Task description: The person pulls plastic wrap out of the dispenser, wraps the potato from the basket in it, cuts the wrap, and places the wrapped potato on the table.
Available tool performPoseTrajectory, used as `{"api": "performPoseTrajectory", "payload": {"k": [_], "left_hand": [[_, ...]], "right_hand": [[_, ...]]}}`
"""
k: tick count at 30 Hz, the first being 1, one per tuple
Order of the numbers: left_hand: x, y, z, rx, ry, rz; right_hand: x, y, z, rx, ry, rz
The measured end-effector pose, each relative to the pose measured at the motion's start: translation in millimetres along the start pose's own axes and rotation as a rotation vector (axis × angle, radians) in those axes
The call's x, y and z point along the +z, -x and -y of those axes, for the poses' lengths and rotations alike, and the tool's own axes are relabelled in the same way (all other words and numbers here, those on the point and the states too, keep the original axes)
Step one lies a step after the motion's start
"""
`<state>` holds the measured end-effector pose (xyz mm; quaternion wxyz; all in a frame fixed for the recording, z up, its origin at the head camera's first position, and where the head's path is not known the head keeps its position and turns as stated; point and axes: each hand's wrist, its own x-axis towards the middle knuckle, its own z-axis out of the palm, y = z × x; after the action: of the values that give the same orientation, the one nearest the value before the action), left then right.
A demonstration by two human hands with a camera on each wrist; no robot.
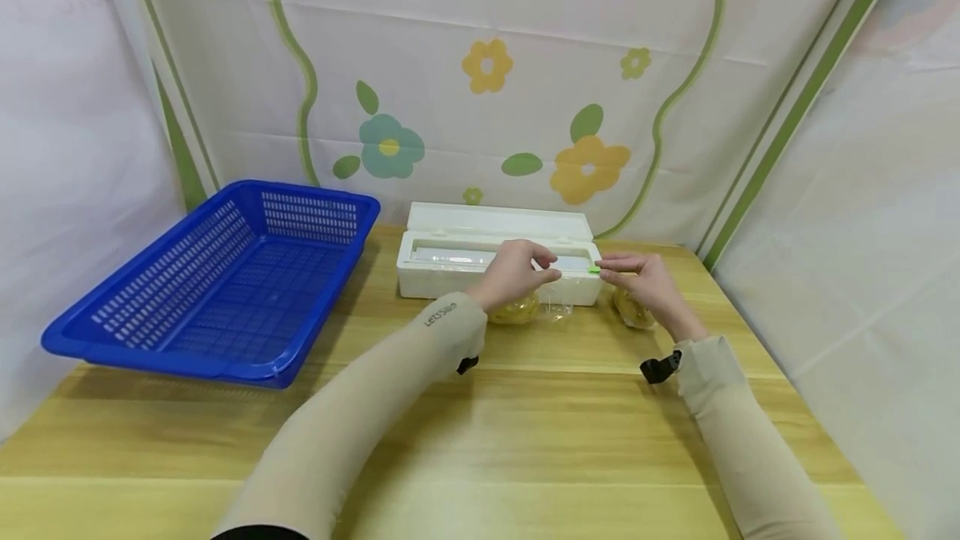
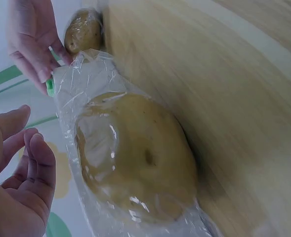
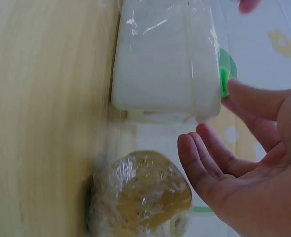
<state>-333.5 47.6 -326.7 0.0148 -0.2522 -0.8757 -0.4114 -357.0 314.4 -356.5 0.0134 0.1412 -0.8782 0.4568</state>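
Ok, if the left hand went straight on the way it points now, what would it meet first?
Probably the right hand, which pinches the green tab at the white box's end, though depth is hard to judge.

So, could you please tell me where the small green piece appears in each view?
Head: the green piece is right of centre, at the right end of the white box.
Left wrist: the green piece is upper left, near the left edge.
Right wrist: the green piece is upper right.
Shared landmark: the right hand, which pinches it.
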Motion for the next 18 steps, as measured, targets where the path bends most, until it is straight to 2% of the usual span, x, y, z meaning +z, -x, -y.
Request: {"api": "performPoseTrajectory", "payload": {"k": [4, 11, 14, 18], "left_hand": [[12.8, -14.1, -1.4, -0.001, 0.029, -0.013], [30.4, -36.1, 0.2, -0.094, 0.31, -0.039], [35.3, -43.9, 2.4, -0.118, 0.337, -0.035], [39.4, -51.3, 3.4, -0.137, 0.319, -0.036]], "right_hand": [[5.5, 4.3, 2.0, 0.028, 0.028, -0.033], [21.4, 6.8, 1.0, 0.015, -0.004, -0.156], [26.7, 6.2, 2.4, 0.023, 0.014, -0.199], [30.1, 6.0, 3.5, 0.024, 0.021, -0.243]]}}
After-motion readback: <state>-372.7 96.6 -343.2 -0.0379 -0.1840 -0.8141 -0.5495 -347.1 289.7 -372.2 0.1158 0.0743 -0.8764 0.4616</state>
